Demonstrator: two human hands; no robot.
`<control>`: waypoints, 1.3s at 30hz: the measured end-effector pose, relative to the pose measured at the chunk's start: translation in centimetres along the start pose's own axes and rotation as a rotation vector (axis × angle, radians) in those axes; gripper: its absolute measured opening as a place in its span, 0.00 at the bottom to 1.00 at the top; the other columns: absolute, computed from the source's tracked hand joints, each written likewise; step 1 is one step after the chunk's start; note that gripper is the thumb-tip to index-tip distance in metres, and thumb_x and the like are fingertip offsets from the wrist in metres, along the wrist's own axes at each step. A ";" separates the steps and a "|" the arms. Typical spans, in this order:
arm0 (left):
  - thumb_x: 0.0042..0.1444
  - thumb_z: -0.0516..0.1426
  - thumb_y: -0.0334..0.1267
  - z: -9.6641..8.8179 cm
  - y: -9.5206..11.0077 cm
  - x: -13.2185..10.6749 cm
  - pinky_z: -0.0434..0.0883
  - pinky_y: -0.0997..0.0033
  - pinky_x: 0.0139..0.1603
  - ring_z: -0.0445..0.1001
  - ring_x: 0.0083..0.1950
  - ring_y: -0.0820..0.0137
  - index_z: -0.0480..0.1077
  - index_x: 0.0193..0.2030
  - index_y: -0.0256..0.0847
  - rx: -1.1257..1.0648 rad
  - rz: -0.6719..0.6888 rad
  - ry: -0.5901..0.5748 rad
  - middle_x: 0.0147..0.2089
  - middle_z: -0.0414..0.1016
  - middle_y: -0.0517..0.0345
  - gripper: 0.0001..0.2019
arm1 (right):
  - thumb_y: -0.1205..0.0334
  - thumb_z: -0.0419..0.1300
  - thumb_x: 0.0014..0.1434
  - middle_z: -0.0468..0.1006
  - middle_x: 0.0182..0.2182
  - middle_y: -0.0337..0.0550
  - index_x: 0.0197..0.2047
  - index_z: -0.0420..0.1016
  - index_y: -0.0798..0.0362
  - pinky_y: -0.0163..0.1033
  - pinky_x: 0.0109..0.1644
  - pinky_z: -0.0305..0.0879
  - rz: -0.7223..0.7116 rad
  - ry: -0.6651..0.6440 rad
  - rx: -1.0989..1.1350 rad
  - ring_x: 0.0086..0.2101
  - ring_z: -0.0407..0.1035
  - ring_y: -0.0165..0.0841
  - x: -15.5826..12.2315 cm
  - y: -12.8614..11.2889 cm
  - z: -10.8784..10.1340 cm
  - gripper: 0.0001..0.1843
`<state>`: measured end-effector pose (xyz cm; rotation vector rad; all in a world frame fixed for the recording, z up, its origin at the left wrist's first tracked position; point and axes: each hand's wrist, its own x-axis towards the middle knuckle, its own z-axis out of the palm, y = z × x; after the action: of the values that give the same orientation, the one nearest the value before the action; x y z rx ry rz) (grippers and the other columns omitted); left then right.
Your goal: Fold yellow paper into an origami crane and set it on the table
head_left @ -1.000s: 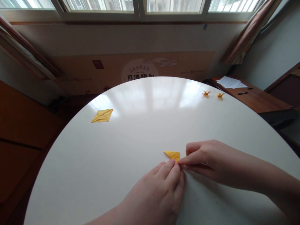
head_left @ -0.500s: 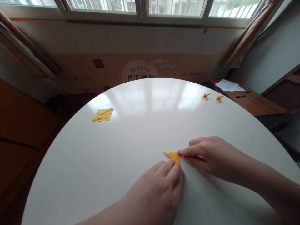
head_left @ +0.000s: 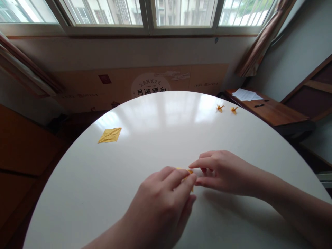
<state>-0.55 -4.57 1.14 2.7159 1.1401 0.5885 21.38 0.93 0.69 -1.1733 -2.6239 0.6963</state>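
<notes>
A small folded piece of yellow paper (head_left: 187,172) lies on the round white table (head_left: 145,145) near its front middle, mostly hidden by my fingers. My left hand (head_left: 163,204) curls over it from below, fingertips pinching its edge. My right hand (head_left: 220,171) comes in from the right, its forefinger stretched out to the paper's top and the other fingers tucked under, also holding the piece.
A flat yellow folded square (head_left: 110,135) rests at the table's left. Two tiny yellow paper cranes (head_left: 220,108) (head_left: 234,109) stand near the far right rim. A wooden desk (head_left: 269,110) with white sheets (head_left: 245,94) stands beyond, under the window.
My left hand has lifted from lying flat and curled its fingers onto the paper. The right forefinger slid left over the piece, which is now almost covered. The view tilted slightly.
</notes>
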 end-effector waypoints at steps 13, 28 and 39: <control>0.57 0.60 0.40 1.7 -2.9 1.4 0.70 0.57 0.48 0.72 0.47 0.58 0.78 0.42 0.43 0.034 -0.233 -0.116 0.45 0.79 0.55 0.09 | 0.54 0.66 0.55 0.77 0.28 0.35 0.37 0.77 0.47 0.34 0.31 0.53 0.022 0.067 -0.015 0.29 0.68 0.31 0.3 0.0 1.4 0.08; 0.47 0.64 0.38 2.9 -5.1 1.7 0.66 0.69 0.39 0.71 0.37 0.65 0.76 0.30 0.42 -0.354 -0.400 0.110 0.32 0.75 0.58 0.04 | 0.51 0.60 0.60 0.78 0.29 0.40 0.43 0.78 0.52 0.33 0.31 0.59 0.056 0.089 0.258 0.28 0.69 0.31 1.6 2.0 1.7 0.15; 0.56 0.53 0.45 3.5 -6.9 2.5 0.69 0.68 0.39 0.76 0.36 0.64 0.76 0.32 0.40 -0.412 -0.559 0.330 0.32 0.79 0.55 0.14 | 0.46 0.65 0.53 0.78 0.29 0.38 0.44 0.81 0.46 0.34 0.32 0.56 0.133 0.112 0.104 0.30 0.70 0.33 1.8 -0.3 1.6 0.18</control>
<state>-2.08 2.16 -3.18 1.8845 1.5583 1.0520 19.39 1.56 -0.59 -1.3248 -2.4055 0.7580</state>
